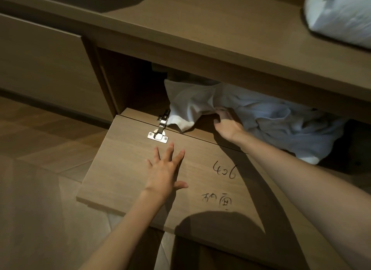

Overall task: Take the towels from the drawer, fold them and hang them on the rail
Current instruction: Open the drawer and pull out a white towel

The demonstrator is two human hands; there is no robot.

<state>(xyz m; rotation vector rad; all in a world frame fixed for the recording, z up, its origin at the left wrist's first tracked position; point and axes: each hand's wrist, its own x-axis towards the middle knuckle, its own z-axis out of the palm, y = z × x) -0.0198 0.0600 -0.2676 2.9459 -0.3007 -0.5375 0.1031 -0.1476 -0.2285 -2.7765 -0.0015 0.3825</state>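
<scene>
A heap of crumpled white towels (pixel 261 117) lies in the open compartment under the wooden shelf. My right hand (pixel 226 123) reaches into it and grips a fold of towel at the heap's left part; the fingertips are hidden in the cloth. My left hand (pixel 165 169) rests flat with fingers spread on the folded-down wooden door panel (pixel 120 169), just below the metal hinge (pixel 159 129). No rail is in view.
Handwritten marks sit on the door panel near my right forearm. A white bundle (pixel 339 14) lies on the shelf top (pixel 220 28) at the upper right. A closed drawer front (pixel 40 64) is at the left, with wooden floor (pixel 40 139) below it.
</scene>
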